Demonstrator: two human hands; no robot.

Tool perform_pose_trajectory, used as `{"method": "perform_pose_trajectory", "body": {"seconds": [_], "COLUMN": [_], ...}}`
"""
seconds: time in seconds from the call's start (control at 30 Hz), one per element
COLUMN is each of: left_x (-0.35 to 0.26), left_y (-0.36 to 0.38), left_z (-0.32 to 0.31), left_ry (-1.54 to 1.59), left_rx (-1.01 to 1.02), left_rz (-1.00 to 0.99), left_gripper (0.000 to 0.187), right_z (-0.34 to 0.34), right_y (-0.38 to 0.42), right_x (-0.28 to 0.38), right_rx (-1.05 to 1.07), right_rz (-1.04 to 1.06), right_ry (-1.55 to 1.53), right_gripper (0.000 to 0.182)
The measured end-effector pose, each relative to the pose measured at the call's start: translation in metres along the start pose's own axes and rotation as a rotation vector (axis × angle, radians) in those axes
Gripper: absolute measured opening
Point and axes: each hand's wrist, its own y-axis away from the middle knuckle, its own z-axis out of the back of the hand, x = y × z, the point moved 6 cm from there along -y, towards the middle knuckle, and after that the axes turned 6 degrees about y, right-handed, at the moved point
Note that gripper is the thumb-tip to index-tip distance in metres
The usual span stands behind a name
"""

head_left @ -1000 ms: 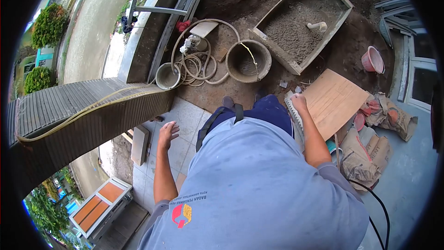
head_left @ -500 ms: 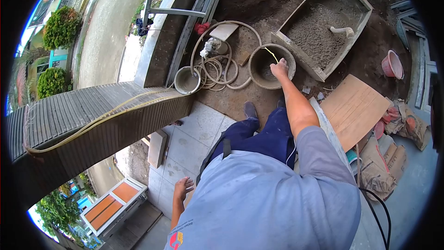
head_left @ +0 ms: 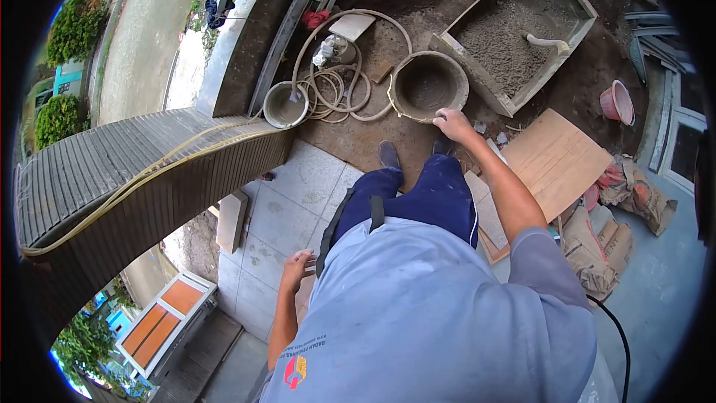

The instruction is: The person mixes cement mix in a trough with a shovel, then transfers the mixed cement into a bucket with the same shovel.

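My right hand (head_left: 453, 125) is at the near rim of a dark round bucket (head_left: 429, 86) standing on the dirt in front of my feet. Its fingers are closed at the bucket's thin yellowish handle (head_left: 406, 115), which lies along the near left rim; the grip is partly hidden. Wet grey residue coats the bucket's inside. My left hand (head_left: 298, 269) hangs low beside my hip over the pale tiles, fingers loosely apart with nothing in them.
A mixing trough (head_left: 477, 78) holds wet grey mortar and a pale pipe-like piece. Coiled hose (head_left: 339, 93) and a smaller pail (head_left: 286, 104) lie left. A wooden board (head_left: 556, 160), cement bags (head_left: 597, 246) and a pink bucket (head_left: 617, 103) are right. A ribbed ledge (head_left: 149, 149) runs left.
My right hand has drawn back toward me from over the bucket's mouth, and the handle has dropped from raised to the near rim. The view has shifted slightly.
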Motion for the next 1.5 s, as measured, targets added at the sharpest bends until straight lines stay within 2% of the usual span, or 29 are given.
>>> {"method": "perform_pose_trajectory", "body": {"seconds": [0.1, 0.13, 0.2, 0.27, 0.33, 0.4, 0.5, 0.53, 0.6, 0.63, 0.7, 0.83, 0.9, 0.97, 1.07, 1.2, 1.27, 1.33, 1.5], "left_x": [-0.010, -0.020, -0.024, -0.075, -0.107, -0.117, -0.116, -0.121, -0.139, -0.137, -0.133, -0.128, -0.127, -0.129, -0.112, -0.093, -0.102, -0.101, -0.106], "left_y": [-0.007, -0.001, -0.002, 0.045, 0.075, 0.083, 0.075, 0.080, 0.092, 0.088, 0.082, 0.092, 0.092, 0.100, 0.096, 0.077, 0.079, 0.073, 0.079], "left_z": [-0.006, -0.010, -0.012, -0.035, -0.044, -0.050, -0.047, -0.050, -0.052, -0.050, -0.045, -0.041, -0.039, -0.037, -0.027, -0.021, -0.028, -0.033, -0.032], "left_ry": [-0.231, -0.269, -0.454, -0.559, -0.598, -0.568, -0.483, -0.541, -0.657, -0.712, -0.825, -0.770, -0.730, -0.723, -0.525, -0.318, -0.409, -0.508, -0.518], "left_rx": [0.104, 0.098, 0.224, 0.284, 0.350, 0.433, 0.486, 0.514, 0.561, 0.608, 0.701, 0.782, 0.775, 0.766, 0.807, 0.765, 0.760, 0.735, 0.779], "left_rz": [-0.025, -0.079, -0.190, -0.180, -0.187, -0.199, -0.175, -0.198, -0.258, -0.269, -0.293, -0.206, -0.232, -0.253, -0.143, -0.036, -0.146, -0.316, -0.401], "left_gripper": [0.030, 0.025, 0.021, 0.019, 0.016, 0.016, 0.016, 0.017, 0.018, 0.021, 0.027, 0.022, 0.022, 0.022, 0.022, 0.021, 0.025, 0.027, 0.033], "right_z": [0.045, 0.059, 0.078, 0.070, 0.063, 0.065, 0.068, 0.063, 0.045, 0.042, 0.045, 0.048, 0.050, 0.036, 0.052, 0.052, 0.036, 0.023, 0.020], "right_y": [0.102, 0.139, 0.202, 0.259, 0.313, 0.353, 0.384, 0.394, 0.407, 0.409, 0.413, 0.420, 0.420, 0.426, 0.419, 0.410, 0.405, 0.404, 0.406], "right_x": [0.007, 0.009, 0.003, -0.017, -0.007, 0.023, 0.055, 0.055, 0.047, 0.046, 0.049, 0.057, 0.061, 0.051, 0.070, 0.075, 0.059, 0.048, 0.053], "right_rx": [0.014, 0.037, -0.025, 0.073, 0.337, 0.508, 0.600, 0.589, 0.559, 0.477, 0.509, 0.545, 0.572, 0.527, 0.577, 0.602, 0.590, 0.611, 0.613], "right_rz": [-0.054, -0.090, -0.116, -0.147, -0.210, -0.374, -0.427, -0.413, -0.372, -0.344, -0.359, -0.335, -0.339, -0.241, -0.245, -0.247, -0.178, -0.135, -0.102], "right_ry": [-0.035, -0.021, 0.066, 0.108, 0.100, -0.197, -0.300, -0.304, -0.310, -0.302, -0.269, -0.294, -0.294, -0.301, -0.276, -0.212, -0.102, -0.136, -0.173], "right_gripper": [0.027, 0.024, 0.023, 0.022, 0.021, 0.021, 0.019, 0.019, 0.019, 0.019, 0.020, 0.028, 0.034, 0.034, 0.035, 0.033, 0.034, 0.036, 0.041]}}
